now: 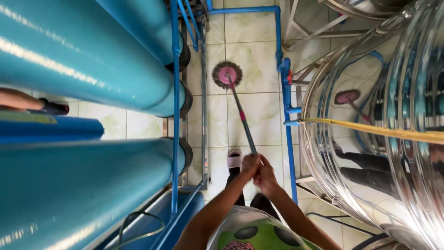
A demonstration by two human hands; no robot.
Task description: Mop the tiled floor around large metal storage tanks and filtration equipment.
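Both my hands grip the top of a mop handle (pixel 243 118), a thin grey pole with a pink band. My left hand (pixel 249 165) and my right hand (pixel 266 175) are clasped together on it. The round mop head (pixel 227 74), pink in the middle with a dark fringe, rests on the pale tiled floor (pixel 254 51) ahead of me. My foot in a white and pink slipper (pixel 234 159) stands just below the handle.
Large blue cylindrical tanks (pixel 83 65) lie on the left in a blue pipe frame (pixel 175 106). A shiny steel tank (pixel 393 139) fills the right, crossed by a yellow hose (pixel 370 130). Blue pipes (pixel 286 92) run along the narrow aisle. A fingertip (pixel 18 98) shows at the far left.
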